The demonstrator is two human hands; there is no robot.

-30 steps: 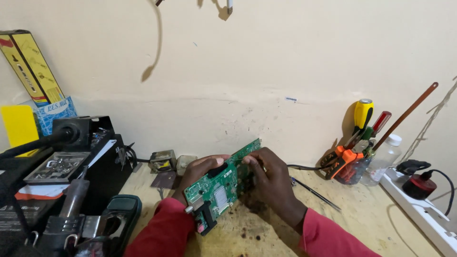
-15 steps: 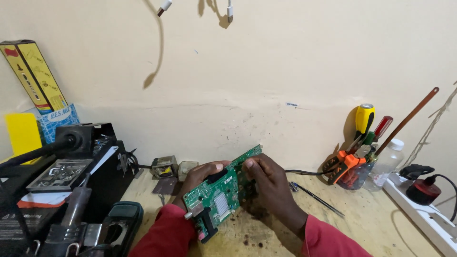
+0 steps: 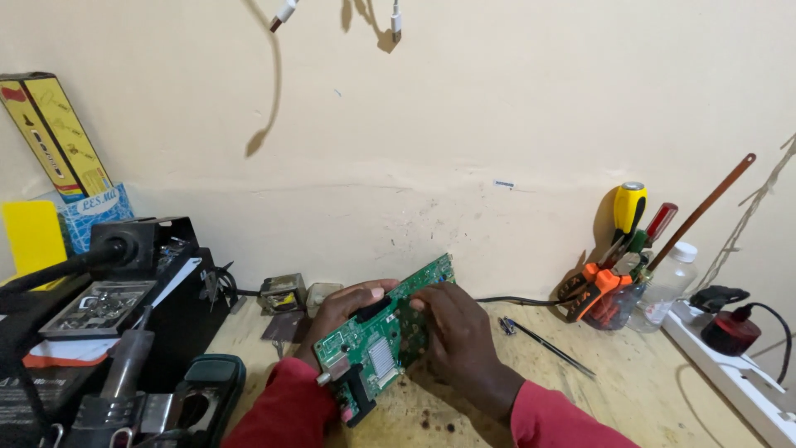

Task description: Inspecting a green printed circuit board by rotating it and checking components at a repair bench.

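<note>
Circuit board, green and tilted, sits low in the centre of the frame, gripped from behind by the left hand and along its edge by the right hand. It could slip onto the table if either grip loosens.

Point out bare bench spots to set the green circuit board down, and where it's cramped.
Free: pale wooden bench between the right hand holding the green circuit board and the white power strip, front of the thin metal tweezers. Crowded: black equipment on the left, clear tool cup back right.
</note>
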